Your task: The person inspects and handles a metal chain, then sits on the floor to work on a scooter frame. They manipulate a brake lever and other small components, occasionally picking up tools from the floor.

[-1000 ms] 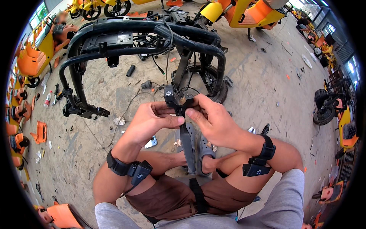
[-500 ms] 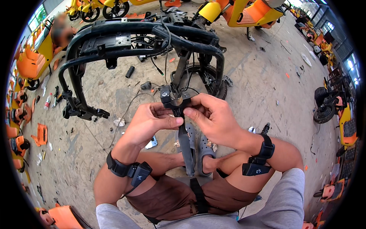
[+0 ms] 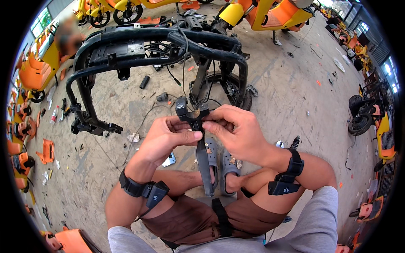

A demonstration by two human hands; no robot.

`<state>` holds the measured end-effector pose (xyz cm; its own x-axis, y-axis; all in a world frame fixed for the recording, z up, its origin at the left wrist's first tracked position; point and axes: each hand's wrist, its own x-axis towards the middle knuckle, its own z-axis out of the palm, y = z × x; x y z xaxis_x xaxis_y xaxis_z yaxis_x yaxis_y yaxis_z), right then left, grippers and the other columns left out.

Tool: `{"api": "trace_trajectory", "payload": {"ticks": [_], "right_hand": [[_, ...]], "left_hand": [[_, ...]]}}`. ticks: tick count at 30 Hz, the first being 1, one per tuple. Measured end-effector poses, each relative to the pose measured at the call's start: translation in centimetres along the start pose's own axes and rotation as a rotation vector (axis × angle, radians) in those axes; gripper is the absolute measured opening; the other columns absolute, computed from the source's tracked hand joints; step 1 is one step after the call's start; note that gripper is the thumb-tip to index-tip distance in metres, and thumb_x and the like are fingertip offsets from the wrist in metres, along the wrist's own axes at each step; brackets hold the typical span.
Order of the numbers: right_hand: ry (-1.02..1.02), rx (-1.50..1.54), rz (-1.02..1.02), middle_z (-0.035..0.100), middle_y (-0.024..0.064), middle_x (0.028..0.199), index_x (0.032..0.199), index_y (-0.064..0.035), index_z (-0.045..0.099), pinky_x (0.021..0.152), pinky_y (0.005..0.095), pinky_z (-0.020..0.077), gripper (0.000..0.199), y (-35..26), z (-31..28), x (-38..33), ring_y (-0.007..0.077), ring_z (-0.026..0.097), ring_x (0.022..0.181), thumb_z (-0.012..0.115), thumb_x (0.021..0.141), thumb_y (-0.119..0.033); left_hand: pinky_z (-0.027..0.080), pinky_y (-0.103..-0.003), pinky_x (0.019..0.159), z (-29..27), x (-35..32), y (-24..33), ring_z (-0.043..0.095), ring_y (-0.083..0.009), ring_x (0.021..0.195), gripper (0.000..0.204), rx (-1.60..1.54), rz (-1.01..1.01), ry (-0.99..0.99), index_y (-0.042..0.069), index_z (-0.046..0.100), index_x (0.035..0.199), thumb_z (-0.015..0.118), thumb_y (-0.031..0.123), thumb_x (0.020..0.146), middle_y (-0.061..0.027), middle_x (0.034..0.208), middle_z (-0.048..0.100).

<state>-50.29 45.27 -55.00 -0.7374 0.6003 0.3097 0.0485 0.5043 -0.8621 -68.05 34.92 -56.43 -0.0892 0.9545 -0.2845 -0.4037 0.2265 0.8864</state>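
The black forked part (image 3: 203, 162) slants steeply between both hands, its notched head uppermost, its long flat blade tapering down to an edge near the brown shorts (image 3: 181, 219). The left hand (image 3: 166, 137) has its grip clamped on the part's neck, thumb tip along the front; the right hand (image 3: 238, 130) pinches the same part at the head's right edge, thumb and fingers together. The blade passes in front of the left grey clog (image 3: 211, 154). Beyond the hands stands the bare black frame (image 3: 147, 63); whether the head touches anything there, I cannot tell. Concrete floor (image 3: 320, 130) spreads widely either side of the forearms, with a phone (image 3: 169, 159) near the left wrist and a shock absorber (image 3: 295, 143) near the right.
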Motion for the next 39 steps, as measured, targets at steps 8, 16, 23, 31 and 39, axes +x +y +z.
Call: {"api": "trace_trajectory", "payload": {"ticks": [8, 16, 23, 31, 39], "right_hand": [[-0.011, -0.008, 0.022, 0.063, 0.0121, 0.081, 0.093, 0.0014, 0.068, 0.056, 0.0288, 0.0467, 0.014, -1.0, -0.3, 0.1, 0.0181, 0.059, 0.061, 0.07, 0.082, -0.008], [0.051, -0.011, -0.129, 0.065, 0.0065, 0.083, 0.093, 0.0015, 0.068, 0.053, 0.0222, 0.0405, 0.014, 0.0, 0.2, 0.0, 0.0074, 0.053, 0.062, 0.072, 0.08, -0.004], [0.011, -0.021, -0.139, 0.065, 0.0061, 0.085, 0.094, 0.0018, 0.068, 0.052, 0.0214, 0.0403, 0.015, -0.3, -0.3, 0.0, 0.0072, 0.053, 0.063, 0.071, 0.08, 0.0], [-0.004, -0.025, -0.119, 0.064, 0.0062, 0.084, 0.095, 0.0017, 0.067, 0.051, 0.022, 0.04, 0.016, -0.4, -0.3, 0.0, 0.0079, 0.052, 0.061, 0.071, 0.081, -0.003], [0.026, -0.037, -0.136, 0.063, 0.0089, 0.082, 0.094, 0.0004, 0.067, 0.054, 0.0284, 0.0452, 0.016, -0.3, 0.0, -0.1, 0.0168, 0.06, 0.065, 0.071, 0.08, -0.008]], "left_hand": [[0.054, -0.032, 0.08, -0.2, 0.0, 0.0, 0.064, -0.0162, 0.091, 0.039, -0.018, 0.013, -0.013, -0.004, 0.063, 0.112, 0.077, 0.002, 0.076, -0.0108, 0.103, 0.067], [0.054, -0.031, 0.079, -0.2, -0.2, -0.1, 0.065, -0.0162, 0.089, 0.037, -0.013, 0.011, -0.021, -0.005, 0.063, 0.11, 0.076, 0.001, 0.076, -0.0114, 0.099, 0.067], [0.054, -0.029, 0.078, 0.0, -0.2, 0.0, 0.065, -0.015, 0.087, 0.036, -0.034, 0.034, -0.025, -0.006, 0.062, 0.108, 0.076, -0.001, 0.075, -0.012, 0.098, 0.067], [0.053, -0.028, 0.077, -0.2, -0.2, 0.0, 0.065, -0.0135, 0.084, 0.035, 0.012, 0.015, 0.005, -0.007, 0.062, 0.106, 0.076, -0.002, 0.075, -0.0095, 0.094, 0.067], [0.053, -0.028, 0.076, -0.2, -0.2, -0.2, 0.065, -0.0123, 0.079, 0.034, 0.024, 0.053, 0.005, -0.006, 0.062, 0.105, 0.077, -0.002, 0.074, -0.0089, 0.09, 0.067]]}}
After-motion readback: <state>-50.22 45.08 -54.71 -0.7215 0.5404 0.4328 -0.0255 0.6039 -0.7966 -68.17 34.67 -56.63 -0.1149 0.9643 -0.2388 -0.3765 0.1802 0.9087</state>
